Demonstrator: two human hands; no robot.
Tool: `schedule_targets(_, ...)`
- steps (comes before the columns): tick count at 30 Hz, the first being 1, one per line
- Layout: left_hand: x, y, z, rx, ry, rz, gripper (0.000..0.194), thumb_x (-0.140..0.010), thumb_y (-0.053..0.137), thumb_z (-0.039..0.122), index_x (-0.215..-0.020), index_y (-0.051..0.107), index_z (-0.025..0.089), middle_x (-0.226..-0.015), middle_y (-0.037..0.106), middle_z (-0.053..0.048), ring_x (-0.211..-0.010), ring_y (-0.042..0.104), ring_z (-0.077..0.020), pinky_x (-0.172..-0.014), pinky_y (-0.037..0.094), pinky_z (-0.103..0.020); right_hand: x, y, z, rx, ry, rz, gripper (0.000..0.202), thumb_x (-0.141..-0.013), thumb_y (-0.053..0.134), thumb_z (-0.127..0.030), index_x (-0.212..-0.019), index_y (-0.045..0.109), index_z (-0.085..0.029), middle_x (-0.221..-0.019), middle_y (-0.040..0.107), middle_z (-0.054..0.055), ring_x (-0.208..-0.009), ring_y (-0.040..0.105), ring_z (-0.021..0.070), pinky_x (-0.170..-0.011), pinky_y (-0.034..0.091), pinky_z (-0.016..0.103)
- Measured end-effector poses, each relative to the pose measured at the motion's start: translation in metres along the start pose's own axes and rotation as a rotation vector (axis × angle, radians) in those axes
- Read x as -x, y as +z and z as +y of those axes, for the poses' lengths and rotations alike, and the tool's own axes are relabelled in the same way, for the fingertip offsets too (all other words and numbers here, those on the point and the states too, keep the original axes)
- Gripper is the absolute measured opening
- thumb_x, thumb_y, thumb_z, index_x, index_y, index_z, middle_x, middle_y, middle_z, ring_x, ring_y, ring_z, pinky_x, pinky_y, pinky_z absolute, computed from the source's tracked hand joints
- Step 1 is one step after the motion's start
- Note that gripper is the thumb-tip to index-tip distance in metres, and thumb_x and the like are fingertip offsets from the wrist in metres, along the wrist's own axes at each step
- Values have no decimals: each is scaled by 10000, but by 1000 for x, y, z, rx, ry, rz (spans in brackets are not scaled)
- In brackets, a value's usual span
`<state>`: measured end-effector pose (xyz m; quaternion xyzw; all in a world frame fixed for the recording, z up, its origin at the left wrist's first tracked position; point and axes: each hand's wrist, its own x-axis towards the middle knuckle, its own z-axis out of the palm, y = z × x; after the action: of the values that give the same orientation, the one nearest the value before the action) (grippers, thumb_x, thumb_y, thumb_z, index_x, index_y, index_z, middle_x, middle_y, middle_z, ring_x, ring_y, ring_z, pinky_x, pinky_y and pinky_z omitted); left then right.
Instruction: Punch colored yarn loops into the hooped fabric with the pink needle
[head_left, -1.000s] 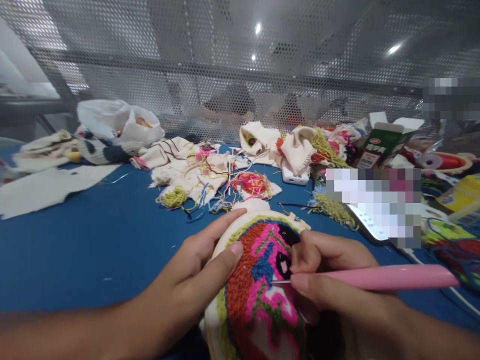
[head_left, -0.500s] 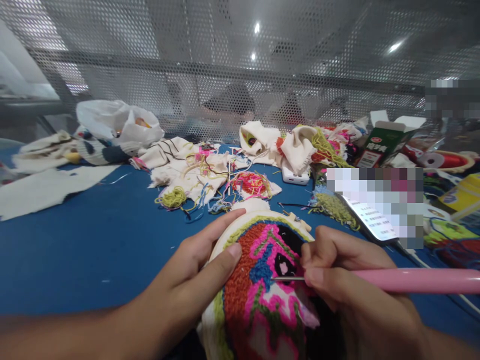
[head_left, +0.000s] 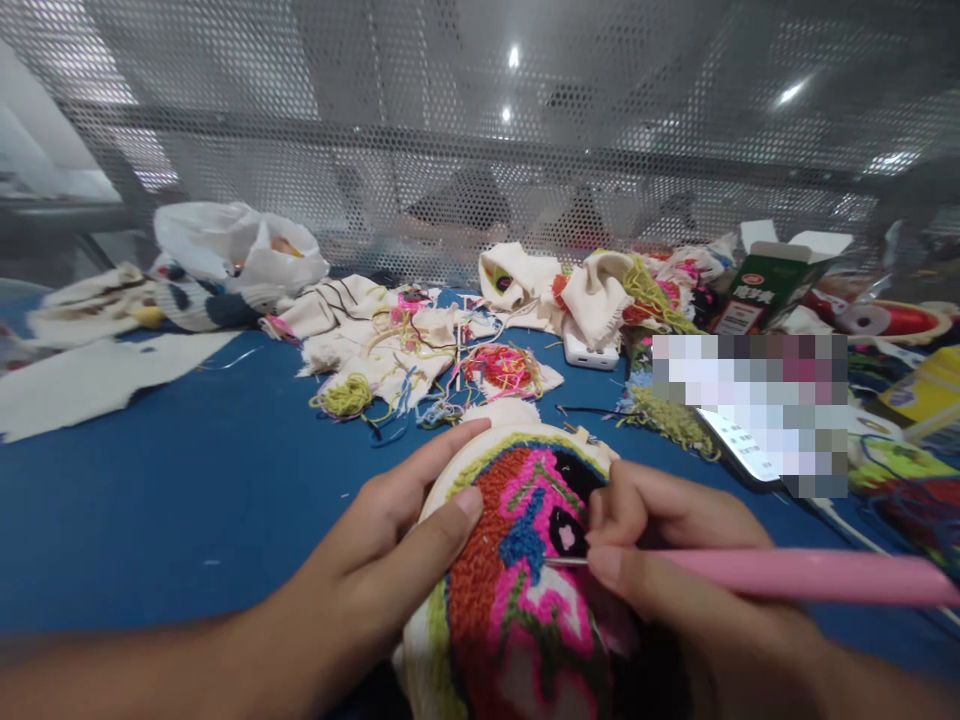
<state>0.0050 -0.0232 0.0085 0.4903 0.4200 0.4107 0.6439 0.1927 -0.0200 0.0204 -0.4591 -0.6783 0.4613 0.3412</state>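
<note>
My left hand point(head_left: 405, 545) grips the far left rim of an embroidery hoop point(head_left: 480, 530), its thumb lying on the rust-red stitching. The hooped cloth carries thick yarn loops in rust, blue, hot pink, dark green and black, edged with lime green. Between the fingers and thumb of my right hand point(head_left: 675, 560) is a pink-handled punch needle point(head_left: 780, 575). Its thin metal tip meets the cloth beside the blue patch, near a small white area. The right hand hides part of the hoop's right side.
On the blue table point(head_left: 187, 500), yarn scraps and cloth point(head_left: 390, 340) lie behind the hoop. A phone point(head_left: 750, 450) with a cable rests at right, near a green box point(head_left: 765, 285) and a yellow package point(head_left: 930, 400). A white plastic bag point(head_left: 217, 240) sits back left, before a perforated metal screen point(head_left: 360, 170).
My right hand has shifted slightly left and closer to the cloth with the punch needle, so less of its metal shaft shows. My left hand and the hoop stay nearly still.
</note>
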Motion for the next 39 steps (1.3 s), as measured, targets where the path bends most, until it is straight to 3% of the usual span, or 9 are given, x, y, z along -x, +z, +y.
schedule_targets(4,-1,0,1,16,-6,2,491,-838,499,349,-1307,388,257,-1187,602,-37,-1029,585,-221,-831,502,-261,0,-3,7,-259,15,76,220,-714,530,-243,-562,380,-189,-538,409,-34,-469,358,82,-436,271,215)
schedule_targets(12,-1,2,1,20,-33,40,505,-825,514,361,-1306,397,258,-1186,603,-43,-1009,596,-230,-807,514,-273,0,-6,9,-232,33,23,222,-740,539,-262,-591,389,-196,-579,438,-24,-469,383,86,-431,285,222)
schedule_targets(15,0,1,0,6,-20,59,504,-817,523,372,-1297,410,267,-1186,603,-34,-1009,596,-232,-809,513,-271,-1,-3,10,-108,34,3,251,-771,505,-341,-608,375,-202,-575,429,-26,-474,379,92,-419,268,219)
schedule_targets(19,2,0,-5,-8,33,64,530,-807,532,382,-1305,400,260,-1234,567,-38,-1077,554,-245,-849,498,-281,-10,-1,9,234,-274,-226,196,-765,485,-280,-607,403,-198,-554,455,-29,-478,358,88,-443,264,219)
schedule_targets(21,3,0,-5,1,33,49,529,-811,527,379,-1309,393,264,-1253,552,-36,-1100,538,-243,-853,496,-274,-12,0,6,334,-324,-259,170,-752,498,-241,-610,416,-194,-563,460,-34,-487,356,84,-454,268,214)
schedule_targets(26,0,1,0,39,-54,29,529,-818,523,376,-1317,371,292,-1197,595,-27,-986,609,-219,-772,525,-246,-9,-3,3,57,17,-97,245,-775,516,-288,-586,395,-189,-550,439,-39,-459,375,73,-431,292,203)
schedule_targets(31,-2,-1,-1,48,-45,32,526,-807,539,375,-1305,395,283,-1235,567,-24,-1033,585,-229,-812,512,-258,-6,-3,8,-169,22,101,285,-722,549,-268,-519,365,-188,-496,395,-39,-437,340,75,-399,259,210)
schedule_targets(39,-1,-3,-4,50,-59,45,546,-795,550,388,-1308,382,305,-1289,518,-10,-1074,561,-232,-834,505,-263,-7,-6,9,-298,56,123,240,-660,541,-167,-480,384,-181,-468,382,-36,-422,300,70,-370,216,215)
